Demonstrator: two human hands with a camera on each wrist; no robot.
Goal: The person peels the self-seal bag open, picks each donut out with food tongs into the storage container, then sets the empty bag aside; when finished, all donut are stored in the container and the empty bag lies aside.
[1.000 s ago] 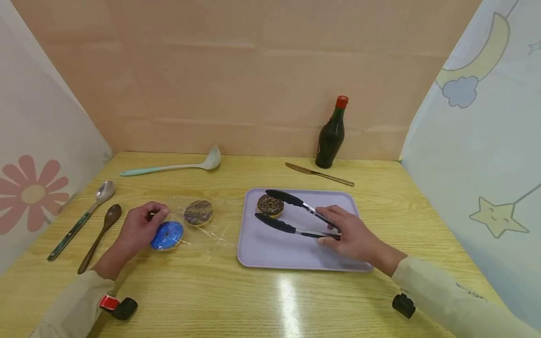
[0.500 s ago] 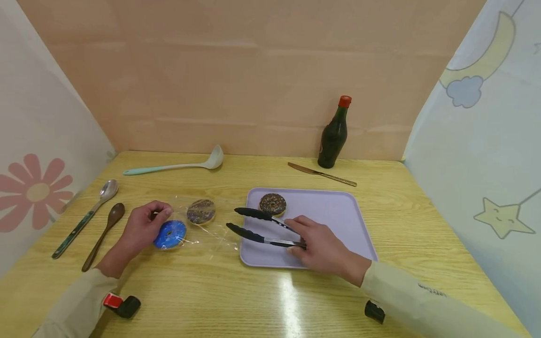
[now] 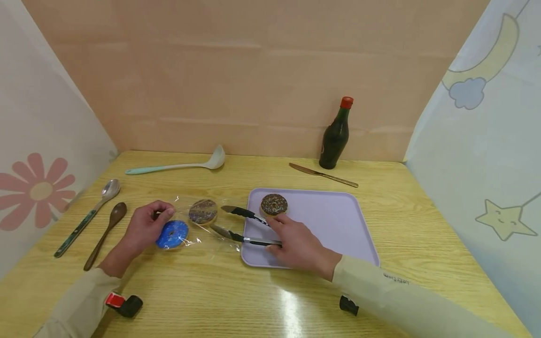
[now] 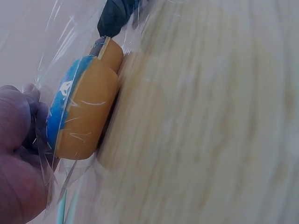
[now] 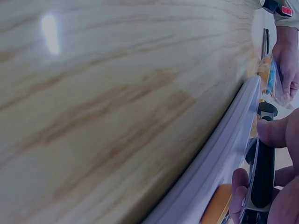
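Observation:
My left hand (image 3: 145, 223) pinches the edge of a clear plastic bag (image 3: 195, 241) lying on the table. Inside it are a blue-iced donut (image 3: 172, 234), beside my fingers, and a chocolate donut (image 3: 203, 212) farther right. My right hand (image 3: 300, 244) grips black-tipped metal tongs (image 3: 258, 241) over the left part of a lilac tray (image 3: 334, 225). The spread tong tips reach into the bag's right end, close to the chocolate donut but not visibly clamped on it. Another chocolate donut (image 3: 274, 205) sits at the tray's back left. In the left wrist view, the blue-iced donut (image 4: 86, 112) shows through the plastic.
A ladle (image 3: 186, 165) lies at the back left. On the left are a metal spoon (image 3: 90, 213) and a wooden spoon (image 3: 107, 230). A table knife (image 3: 323, 175) and a red-capped dark bottle (image 3: 335, 136) are behind the tray. Fabric-covered walls enclose the table's back and sides.
My right hand has carried the tongs left, from over the tray's donut to the bag, where the tips now sit inside its right end. My left hand keeps its hold on the bag.

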